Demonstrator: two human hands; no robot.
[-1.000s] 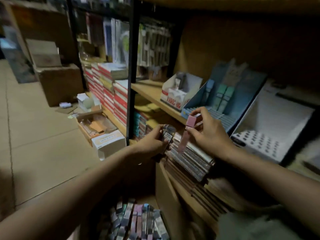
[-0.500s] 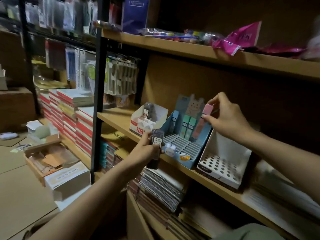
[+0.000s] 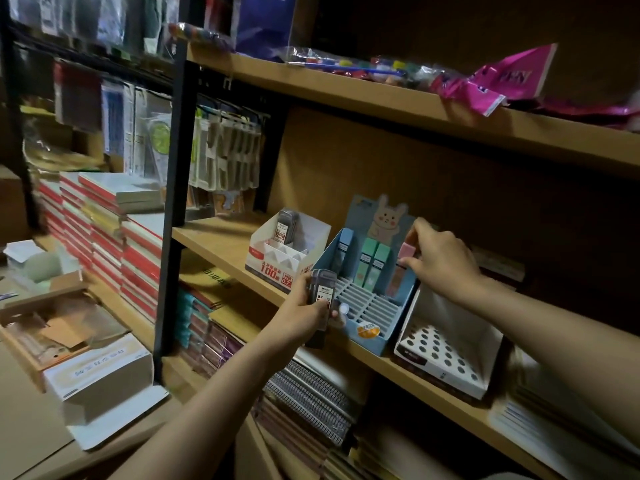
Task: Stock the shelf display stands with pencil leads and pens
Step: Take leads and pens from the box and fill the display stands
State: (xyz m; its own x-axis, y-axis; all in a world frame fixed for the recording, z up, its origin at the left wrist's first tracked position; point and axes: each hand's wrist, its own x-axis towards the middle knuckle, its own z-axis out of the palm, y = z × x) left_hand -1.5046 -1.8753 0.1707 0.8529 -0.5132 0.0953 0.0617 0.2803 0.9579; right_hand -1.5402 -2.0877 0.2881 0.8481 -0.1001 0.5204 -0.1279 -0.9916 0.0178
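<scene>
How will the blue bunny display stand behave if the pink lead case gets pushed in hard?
The blue display stand looks like thin, mostly unfilled cardboard, so probably light and apt to slide back. Its tall back card may flex. The pink lead case looks rigid.

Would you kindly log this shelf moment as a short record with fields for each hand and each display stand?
left hand: left hand grips a dark grey pencil lead case in front of the shelf edge
right hand: right hand pinches a pink lead case at the back row of the blue bunny display stand
blue stand contents: one blue case, two green cases
white and red display box: one dark case upright
white perforated stand: holes unfilled
</scene>
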